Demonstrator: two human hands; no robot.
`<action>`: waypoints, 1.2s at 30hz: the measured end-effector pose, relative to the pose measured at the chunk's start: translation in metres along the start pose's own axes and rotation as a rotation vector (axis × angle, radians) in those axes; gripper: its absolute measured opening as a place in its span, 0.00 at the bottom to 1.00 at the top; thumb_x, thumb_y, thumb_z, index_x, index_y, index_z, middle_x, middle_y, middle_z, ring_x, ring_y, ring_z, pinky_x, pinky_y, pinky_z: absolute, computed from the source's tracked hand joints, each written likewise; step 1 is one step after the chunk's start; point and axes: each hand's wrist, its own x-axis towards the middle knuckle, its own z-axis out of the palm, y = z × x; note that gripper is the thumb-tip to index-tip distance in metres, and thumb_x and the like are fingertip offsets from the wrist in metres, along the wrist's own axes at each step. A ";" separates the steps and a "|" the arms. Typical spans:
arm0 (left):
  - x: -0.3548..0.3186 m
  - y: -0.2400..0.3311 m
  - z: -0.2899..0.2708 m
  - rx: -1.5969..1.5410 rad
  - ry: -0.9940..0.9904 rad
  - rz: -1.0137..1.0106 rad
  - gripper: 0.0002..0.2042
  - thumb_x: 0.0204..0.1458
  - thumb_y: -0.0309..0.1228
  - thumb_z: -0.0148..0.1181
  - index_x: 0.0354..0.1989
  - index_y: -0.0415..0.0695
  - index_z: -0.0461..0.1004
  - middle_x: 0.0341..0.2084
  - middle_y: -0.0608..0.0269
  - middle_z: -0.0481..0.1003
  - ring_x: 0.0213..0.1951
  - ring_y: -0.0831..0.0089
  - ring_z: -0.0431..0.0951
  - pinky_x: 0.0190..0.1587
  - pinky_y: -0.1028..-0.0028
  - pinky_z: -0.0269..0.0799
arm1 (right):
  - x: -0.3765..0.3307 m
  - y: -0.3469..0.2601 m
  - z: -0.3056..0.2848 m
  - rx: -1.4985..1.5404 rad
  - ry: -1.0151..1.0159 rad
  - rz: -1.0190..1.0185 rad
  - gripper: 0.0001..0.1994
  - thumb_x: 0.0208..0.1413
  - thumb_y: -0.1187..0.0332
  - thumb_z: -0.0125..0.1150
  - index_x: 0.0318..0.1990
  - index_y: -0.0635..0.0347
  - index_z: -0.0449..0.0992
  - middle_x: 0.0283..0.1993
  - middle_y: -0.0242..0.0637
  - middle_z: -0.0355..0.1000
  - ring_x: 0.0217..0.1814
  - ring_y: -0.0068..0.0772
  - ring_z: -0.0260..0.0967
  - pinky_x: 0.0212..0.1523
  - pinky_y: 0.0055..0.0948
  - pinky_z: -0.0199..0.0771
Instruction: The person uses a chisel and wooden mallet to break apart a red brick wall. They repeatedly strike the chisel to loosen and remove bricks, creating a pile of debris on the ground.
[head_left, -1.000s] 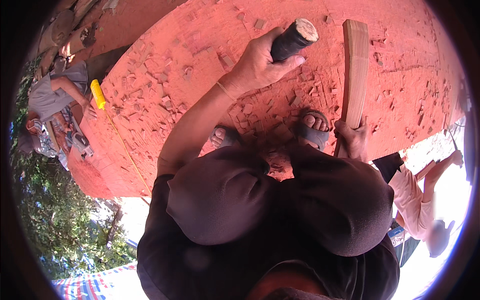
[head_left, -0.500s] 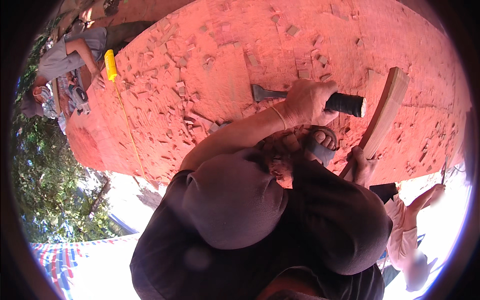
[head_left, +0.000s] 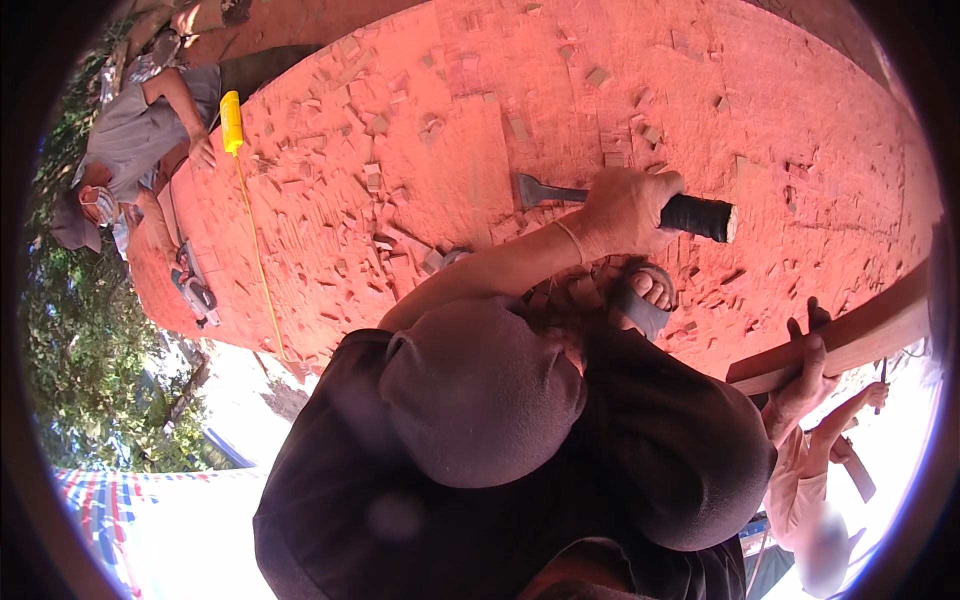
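Two hands busy: left hand (head_left: 625,210) is clenched on chisel (head_left: 620,203), right hand (head_left: 800,375) is wrapped around wooden mallet (head_left: 850,340). Blade should be kept flat on red timber (head_left: 480,150), strikes squared.

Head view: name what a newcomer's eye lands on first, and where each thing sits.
The huge reddish carved wood surface fills the upper picture, strewn with chips. At centre right the left hand grips a black-handled chisel, blade laid on the wood. At the right edge the right hand holds a long wooden mallet; a yellow-handled tool lies upper left beside a seated person.
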 end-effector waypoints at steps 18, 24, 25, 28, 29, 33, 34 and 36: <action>-0.006 -0.005 0.010 0.078 -0.054 0.004 0.15 0.40 0.38 0.71 0.31 0.46 0.73 0.19 0.55 0.77 0.26 0.51 0.81 0.27 0.55 0.74 | 0.019 -0.058 -0.011 0.034 0.164 0.237 0.13 0.58 0.66 0.59 0.42 0.69 0.75 0.31 0.38 0.72 0.35 0.31 0.70 0.42 0.31 0.71; -0.009 -0.015 0.010 0.064 -0.055 0.021 0.16 0.40 0.38 0.71 0.32 0.46 0.72 0.20 0.55 0.77 0.26 0.51 0.81 0.28 0.54 0.74 | -0.018 -0.053 0.097 0.005 0.093 0.273 0.09 0.53 0.69 0.57 0.39 0.64 0.73 0.28 0.31 0.67 0.35 0.28 0.68 0.43 0.34 0.70; -0.010 -0.016 0.009 0.075 -0.069 0.032 0.17 0.39 0.39 0.73 0.32 0.45 0.72 0.20 0.54 0.77 0.26 0.52 0.81 0.27 0.55 0.74 | -0.037 -0.017 0.103 -0.432 -0.199 0.301 0.10 0.46 0.74 0.62 0.38 0.62 0.71 0.26 0.28 0.65 0.31 0.23 0.64 0.36 0.32 0.68; -0.013 -0.017 0.011 0.129 -0.114 0.051 0.19 0.38 0.41 0.74 0.32 0.45 0.72 0.20 0.54 0.77 0.25 0.53 0.82 0.26 0.55 0.74 | -0.053 0.050 0.050 -0.390 -0.354 0.345 0.12 0.42 0.79 0.62 0.37 0.61 0.70 0.27 0.25 0.63 0.29 0.17 0.58 0.30 0.26 0.62; -0.014 -0.017 0.011 0.157 -0.138 0.060 0.19 0.38 0.41 0.74 0.32 0.45 0.72 0.20 0.54 0.77 0.25 0.53 0.81 0.26 0.55 0.74 | -0.051 0.062 0.024 -0.363 -0.381 0.284 0.12 0.42 0.81 0.61 0.36 0.60 0.69 0.27 0.25 0.62 0.28 0.16 0.57 0.29 0.24 0.61; -0.016 -0.017 0.007 0.146 0.002 0.041 0.20 0.37 0.41 0.74 0.34 0.45 0.73 0.19 0.55 0.77 0.25 0.53 0.82 0.26 0.55 0.74 | -0.003 0.008 -0.046 -0.237 -0.121 0.206 0.12 0.48 0.76 0.63 0.41 0.66 0.73 0.27 0.36 0.71 0.29 0.25 0.69 0.28 0.24 0.68; -0.016 -0.018 0.005 0.122 -0.086 0.021 0.19 0.38 0.41 0.73 0.34 0.45 0.73 0.20 0.55 0.77 0.25 0.53 0.81 0.27 0.55 0.74 | 0.009 -0.021 -0.043 -0.163 -0.003 0.215 0.12 0.52 0.71 0.63 0.43 0.68 0.74 0.27 0.36 0.71 0.27 0.28 0.69 0.29 0.27 0.70; -0.019 -0.018 0.000 0.091 -0.171 0.010 0.17 0.40 0.39 0.70 0.34 0.46 0.73 0.22 0.56 0.77 0.26 0.52 0.81 0.28 0.55 0.73 | 0.022 -0.072 -0.013 0.090 0.298 0.269 0.13 0.58 0.65 0.58 0.44 0.66 0.74 0.32 0.34 0.70 0.35 0.28 0.69 0.40 0.30 0.72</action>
